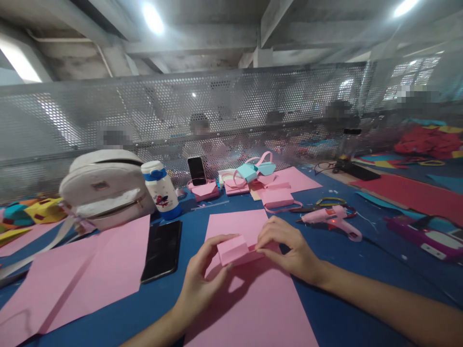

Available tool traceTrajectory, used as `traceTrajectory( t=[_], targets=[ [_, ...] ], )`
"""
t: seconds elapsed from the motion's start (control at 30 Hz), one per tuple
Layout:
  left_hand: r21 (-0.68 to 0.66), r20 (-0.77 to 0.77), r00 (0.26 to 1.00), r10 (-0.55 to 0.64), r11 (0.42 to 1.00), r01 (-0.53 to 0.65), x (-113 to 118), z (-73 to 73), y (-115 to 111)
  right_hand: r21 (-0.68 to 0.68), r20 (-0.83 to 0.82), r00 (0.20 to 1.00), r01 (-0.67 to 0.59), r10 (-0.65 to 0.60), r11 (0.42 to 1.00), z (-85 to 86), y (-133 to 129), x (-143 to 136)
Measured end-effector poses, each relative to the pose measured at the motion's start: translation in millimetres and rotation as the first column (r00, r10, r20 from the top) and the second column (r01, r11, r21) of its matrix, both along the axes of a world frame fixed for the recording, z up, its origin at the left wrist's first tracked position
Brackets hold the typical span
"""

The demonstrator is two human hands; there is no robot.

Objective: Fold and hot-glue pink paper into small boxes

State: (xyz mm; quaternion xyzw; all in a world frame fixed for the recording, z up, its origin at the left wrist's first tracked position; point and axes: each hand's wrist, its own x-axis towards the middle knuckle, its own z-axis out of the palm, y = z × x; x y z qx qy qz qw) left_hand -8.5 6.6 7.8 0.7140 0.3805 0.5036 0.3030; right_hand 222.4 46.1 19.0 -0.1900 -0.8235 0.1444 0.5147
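Note:
Between my hands is a small folded pink paper box point(233, 249), held just above a long pink paper sheet point(249, 308). My left hand point(206, 270) grips the box's left end, thumb below and fingers behind it. At the box's right end, the fingers of my right hand point(285, 248) pinch its edge near a narrow flap. To the right of that hand lies a pink glue gun point(331, 219) with a small red light. Scissors point(327, 202) with yellowish handles rest just behind the glue gun.
Pink sheets point(90, 270) and a dark tablet point(161, 250) lie left. Behind stand a white backpack point(108, 188), a bottle point(161, 190), a phone point(196, 171) and small paper bags point(205, 190). A purple device point(425, 233) lies right. A perforated metal screen point(217, 106) closes the back.

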Motion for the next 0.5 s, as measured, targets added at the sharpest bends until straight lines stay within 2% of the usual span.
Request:
traceTrajectory(
  t=[0.5],
  targets=[
    [-0.003, -0.018, 0.999, -0.030, 1.000, 0.030, -2.1, -0.4, -0.4, 0.007, -0.007, 1.000, -0.024, 0.024, 1.000, 1.8, -0.4, -0.6]
  ],
)
